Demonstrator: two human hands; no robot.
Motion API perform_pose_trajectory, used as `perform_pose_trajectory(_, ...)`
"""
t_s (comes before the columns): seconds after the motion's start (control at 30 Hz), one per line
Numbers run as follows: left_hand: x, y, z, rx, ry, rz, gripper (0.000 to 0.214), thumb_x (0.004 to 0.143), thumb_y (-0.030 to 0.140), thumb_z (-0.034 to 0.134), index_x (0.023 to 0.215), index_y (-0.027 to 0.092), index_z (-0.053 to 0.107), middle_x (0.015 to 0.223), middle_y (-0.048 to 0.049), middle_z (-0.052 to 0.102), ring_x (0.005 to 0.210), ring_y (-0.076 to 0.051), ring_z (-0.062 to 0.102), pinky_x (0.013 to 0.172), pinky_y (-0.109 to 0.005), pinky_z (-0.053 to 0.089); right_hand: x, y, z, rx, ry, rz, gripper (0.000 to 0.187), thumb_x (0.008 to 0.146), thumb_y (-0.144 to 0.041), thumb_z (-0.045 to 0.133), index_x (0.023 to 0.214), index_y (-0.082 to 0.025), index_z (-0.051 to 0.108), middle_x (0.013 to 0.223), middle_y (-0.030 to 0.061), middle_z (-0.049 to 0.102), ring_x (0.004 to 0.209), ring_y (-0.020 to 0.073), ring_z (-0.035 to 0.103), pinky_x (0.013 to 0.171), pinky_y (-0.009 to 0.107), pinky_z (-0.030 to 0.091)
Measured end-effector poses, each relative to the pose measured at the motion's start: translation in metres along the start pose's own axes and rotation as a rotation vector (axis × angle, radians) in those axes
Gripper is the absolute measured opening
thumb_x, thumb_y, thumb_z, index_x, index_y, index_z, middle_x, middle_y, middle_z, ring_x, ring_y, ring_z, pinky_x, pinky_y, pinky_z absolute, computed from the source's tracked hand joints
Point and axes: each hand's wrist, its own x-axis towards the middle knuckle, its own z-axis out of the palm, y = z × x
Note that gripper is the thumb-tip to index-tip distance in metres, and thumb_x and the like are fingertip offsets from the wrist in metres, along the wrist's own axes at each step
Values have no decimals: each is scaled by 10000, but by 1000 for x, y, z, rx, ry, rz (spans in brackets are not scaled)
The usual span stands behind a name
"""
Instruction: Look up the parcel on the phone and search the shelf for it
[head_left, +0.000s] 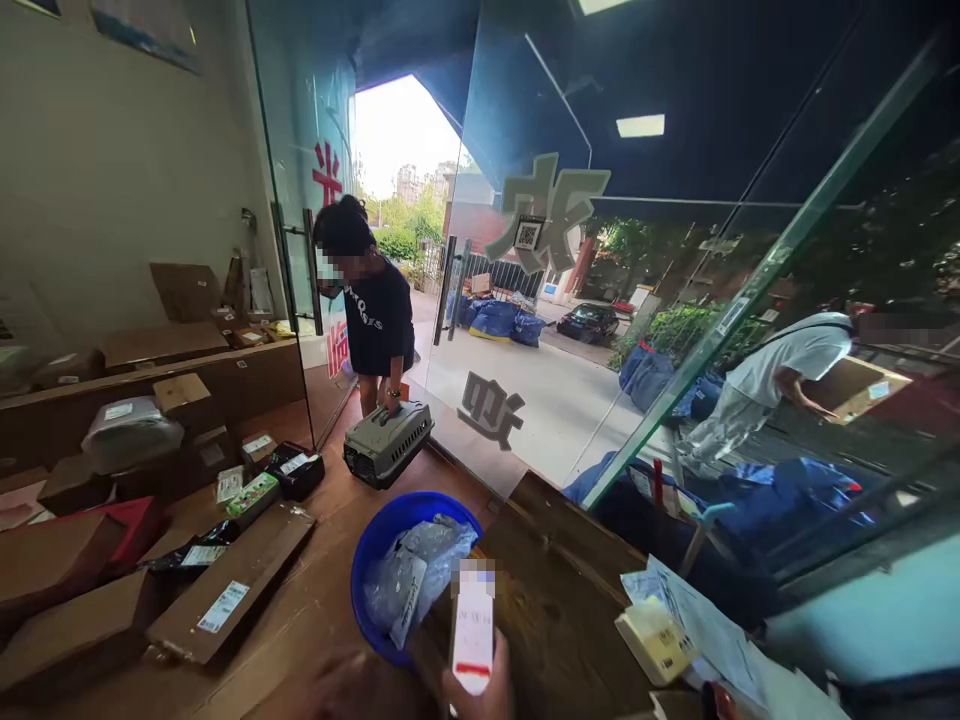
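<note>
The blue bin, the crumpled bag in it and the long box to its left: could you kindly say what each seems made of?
Blue bin: probably plastic, evenly coloured and smooth. Crumpled bag: likely thin, glossy plastic film, from its see-through creases and glints. Long box: apparently matt cardboard, brown with straight edges.

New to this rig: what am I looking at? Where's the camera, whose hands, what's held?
No machine: one head-worn camera looks forward and down past a person's bare hands. The right hand holds a lit phone; the left hand is blurred, its grip unclear. A blue bin holds plastic wrap, beside a wooden tabletop. Papers lie at right, parcels at left. Ahead, another person holds a carrier by glass doors.
</note>
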Motion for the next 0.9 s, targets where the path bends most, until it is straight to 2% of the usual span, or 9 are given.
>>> perform_pose_trajectory(0.07, 6, 4, 5, -11, -48, 40, 523, 806, 565, 606, 1223, 251, 636, 1264, -104, 612, 1210, -330, 508, 912, -472, 481, -6, -24, 25, 34, -37, -31, 633, 582, -215, 795, 1158, -226, 532, 1016, 58, 701, 893, 265, 686, 760, 380, 585)
perform_pose_trajectory(0.17, 9, 16, 21, -163, -153, 150, 781, 824, 607, 547, 1486, 268, 309, 1467, -129, 439, 1310, -347, 418, 809, -416, 507, -20, -66, 59, 101, -133, -136, 760, 531, -134, 734, 1225, -193, 430, 1091, 115, 672, 937, 280, 674, 806, 396, 574)
perform_pose_trajectory(0.23, 6, 24, 30, -336, -191, 163, 933, 805, 609, 565, 1529, 314, 56, 1518, -127, 367, 1300, -352, 432, 732, -386, 515, -33, -90, 78, 102, -86, -181, 738, 541, -140, 702, 1220, -196, 419, 1089, 120, 656, 940, 279, 666, 807, 404, 571)
perform_pose_trajectory(0.3, 1, 29, 32, -481, -179, 159, 981, 807, 533, 593, 1510, 369, -72, 1526, -90, 367, 1255, -333, 489, 713, -353, 510, -47, -106, 92, 83, 15, -220, 718, 530, -142, 681, 1204, -199, 439, 1103, 128, 630, 965, 292, 649, 817, 424, 563)
perform_pose_trajectory(0.4, -7, 35, 22, -556, -187, 155, 992, 796, 363, 616, 1513, 361, -70, 1467, -52, 465, 1171, -278, 565, 768, -310, 497, -65, -119, 102, 102, 42, -211, 724, 531, -149, 691, 1212, -201, 451, 1153, 146, 603, 995, 306, 629, 826, 432, 547)
perform_pose_trajectory(0.5, -14, 39, 4, -531, -295, 130, 1056, 758, 325, 617, 1514, 305, -120, 1443, -85, 489, 1133, -304, 585, 701, -314, 517, -72, -128, 101, 272, -124, -105, 713, 616, -277, 738, 1252, -220, 419, 1175, 124, 632, 991, 283, 641, 839, 403, 537)
perform_pose_trajectory(0.6, -24, 44, -10, -492, -377, 92, 1101, 751, 299, 589, 1466, 329, -249, 1452, -108, 469, 1108, -353, 589, 609, -354, 553, -72, -136, 98, 423, -247, 45, 642, 715, -511, 685, 1234, -207, 462, 1163, 106, 668, 1004, 269, 652, 869, 389, 526)
perform_pose_trajectory(0.73, -39, 51, -23, -400, -390, 33, 1229, 653, 122, 617, 1430, 347, -308, 1468, -92, 444, 1165, -347, 548, 679, -376, 586, -71, -135, 101, 520, -193, 223, 689, 668, -686, 652, 1140, -189, 586, 1138, 97, 702, 1018, 282, 658, 851, 377, 538)
perform_pose_trajectory(0.9, -53, 58, -33, -279, -358, 73, 1268, 619, 56, 616, 1425, 367, -312, 1546, -87, 302, 1174, -338, 527, 637, -321, 579, -76, -125, 115, 518, -90, 338, 750, 624, -707, 684, 1161, -188, 611, 1193, 95, 685, 1090, 285, 638, 909, 388, 534)
